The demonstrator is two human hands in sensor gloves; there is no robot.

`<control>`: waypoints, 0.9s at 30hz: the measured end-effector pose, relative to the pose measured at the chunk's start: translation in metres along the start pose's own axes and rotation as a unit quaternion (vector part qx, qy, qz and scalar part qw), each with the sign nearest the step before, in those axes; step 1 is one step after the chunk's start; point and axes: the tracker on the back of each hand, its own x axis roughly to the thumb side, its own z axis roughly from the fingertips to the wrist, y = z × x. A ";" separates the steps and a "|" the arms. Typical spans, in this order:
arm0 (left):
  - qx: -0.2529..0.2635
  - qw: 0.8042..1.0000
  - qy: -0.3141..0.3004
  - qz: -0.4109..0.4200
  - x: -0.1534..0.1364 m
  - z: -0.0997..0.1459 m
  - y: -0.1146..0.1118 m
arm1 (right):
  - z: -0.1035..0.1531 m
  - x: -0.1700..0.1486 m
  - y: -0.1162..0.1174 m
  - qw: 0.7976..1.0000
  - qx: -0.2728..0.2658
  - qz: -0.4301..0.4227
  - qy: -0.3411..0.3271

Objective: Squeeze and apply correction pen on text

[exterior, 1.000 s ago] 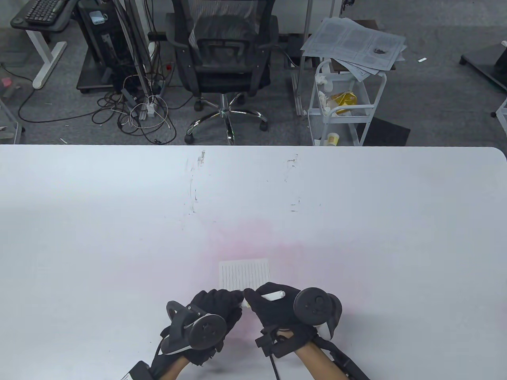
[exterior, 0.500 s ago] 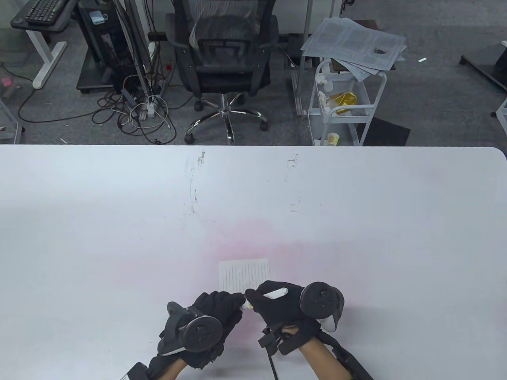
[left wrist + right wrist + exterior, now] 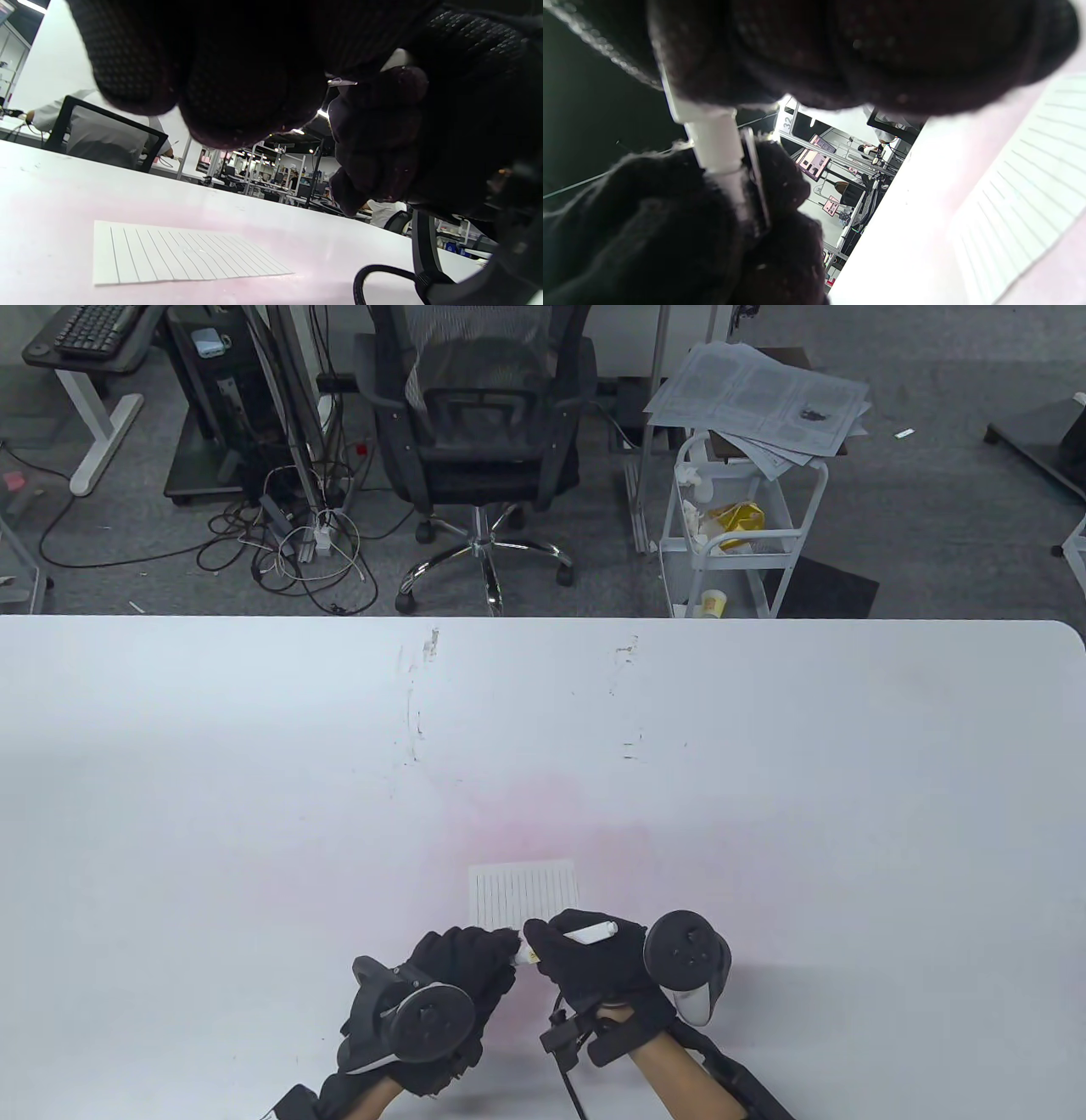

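Observation:
A white correction pen (image 3: 588,935) is held above the table's near edge, between both gloved hands. My right hand (image 3: 547,943) grips its body, and the blunt white end sticks out over the knuckles. My left hand (image 3: 499,948) grips the pen's other end, which its fingers hide. In the right wrist view the pen's white neck (image 3: 717,144) runs from my right fingers down into my left fingers. A small lined sheet of paper (image 3: 524,891) lies flat just beyond the hands. It also shows in the left wrist view (image 3: 178,258) and the right wrist view (image 3: 1022,190).
The white table (image 3: 764,780) has a faint pink stain around the paper and a few scuff marks farther back. Beyond its far edge stand an office chair (image 3: 479,432) and a white cart (image 3: 738,526) stacked with papers.
Both hands have stayed together on the pen. My right wrist has turned slightly and my left hand has eased back a little, so a bit more of the pen shows between the hands.

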 end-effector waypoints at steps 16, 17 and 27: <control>0.010 0.999 0.001 -0.036 0.000 -0.001 0.002 | 0.000 0.000 -0.002 1.000 -0.022 0.012 -0.003; 0.011 0.999 0.001 -0.037 0.001 -0.001 0.002 | 0.000 0.000 -0.001 1.000 -0.023 0.010 -0.001; 0.051 0.996 0.006 -0.076 0.008 0.002 0.004 | 0.005 -0.013 0.007 0.994 -0.030 -0.082 0.073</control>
